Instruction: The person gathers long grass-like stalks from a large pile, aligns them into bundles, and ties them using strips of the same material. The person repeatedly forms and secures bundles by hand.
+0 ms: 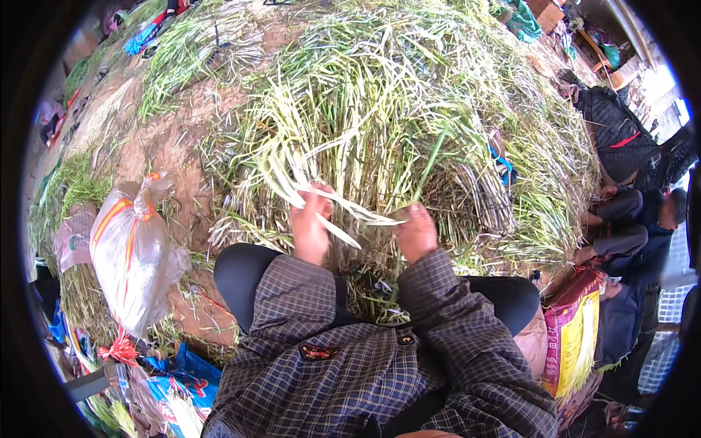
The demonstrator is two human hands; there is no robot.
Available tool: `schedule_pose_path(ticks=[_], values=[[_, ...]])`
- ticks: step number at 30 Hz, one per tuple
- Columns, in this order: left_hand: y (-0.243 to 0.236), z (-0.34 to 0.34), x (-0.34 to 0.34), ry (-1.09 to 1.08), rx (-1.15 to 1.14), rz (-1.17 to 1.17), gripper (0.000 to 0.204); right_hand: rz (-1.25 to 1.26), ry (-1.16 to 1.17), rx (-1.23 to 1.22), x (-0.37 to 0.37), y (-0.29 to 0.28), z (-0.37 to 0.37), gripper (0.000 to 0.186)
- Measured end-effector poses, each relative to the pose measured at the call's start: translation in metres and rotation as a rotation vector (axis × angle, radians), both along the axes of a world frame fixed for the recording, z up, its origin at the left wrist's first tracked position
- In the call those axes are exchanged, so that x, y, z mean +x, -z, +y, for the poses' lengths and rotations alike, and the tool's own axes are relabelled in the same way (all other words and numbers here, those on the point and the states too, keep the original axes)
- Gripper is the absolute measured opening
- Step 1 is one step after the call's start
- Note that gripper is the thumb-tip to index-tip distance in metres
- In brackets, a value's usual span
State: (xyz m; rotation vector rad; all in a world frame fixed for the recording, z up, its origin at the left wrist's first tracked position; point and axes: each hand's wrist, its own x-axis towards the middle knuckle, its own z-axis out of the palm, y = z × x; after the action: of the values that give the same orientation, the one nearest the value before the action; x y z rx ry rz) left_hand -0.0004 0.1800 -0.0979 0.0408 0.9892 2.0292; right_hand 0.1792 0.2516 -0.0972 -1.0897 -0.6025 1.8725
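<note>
While the left hand [312,226] closes around a small bunch of pale stalks [280,171], the right hand [418,232] pinches the end of one strand that stretches between the two hands. The stalks are flat, smooth and ribbon-like, whitish to yellow-green; at least two ends poke out past the left fingers. One green blade [432,166] rises beside the right thumb; whether it is gripped cannot be told. Both sleeves are checked cloth.

Just beyond the hands stands a thick, tangled heap of stalks [358,109], too many to count, leafy and green above. Near its right side, a darker bundle [471,201] looks coarse and brownish.

To the left, on bare brown earth [182,197], sits one bulging translucent plastic sack [131,263] with orange bands, its contents unclear. One crumpled blue bag [188,376] lies lower down. At the right stands one purple-and-yellow bag [573,332], pale stalks against its side. Farther right, another person's dark trouser legs [621,237] are visible.
</note>
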Motion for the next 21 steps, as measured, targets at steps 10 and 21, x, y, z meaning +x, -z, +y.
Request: schedule_pose_path(ticks=[10, 21], values=[[-0.057, -0.04, -0.082, -0.299, 0.134, -0.038, 0.017, -0.684, 0.036, 0.315, 0.093, 0.031, 0.051, 0.017], [-0.056, -0.024, 0.0, 0.489, 0.031, 0.139, 0.017, -0.57, -0.913, 0.844, -0.021, -0.056, -0.019, 0.033]])
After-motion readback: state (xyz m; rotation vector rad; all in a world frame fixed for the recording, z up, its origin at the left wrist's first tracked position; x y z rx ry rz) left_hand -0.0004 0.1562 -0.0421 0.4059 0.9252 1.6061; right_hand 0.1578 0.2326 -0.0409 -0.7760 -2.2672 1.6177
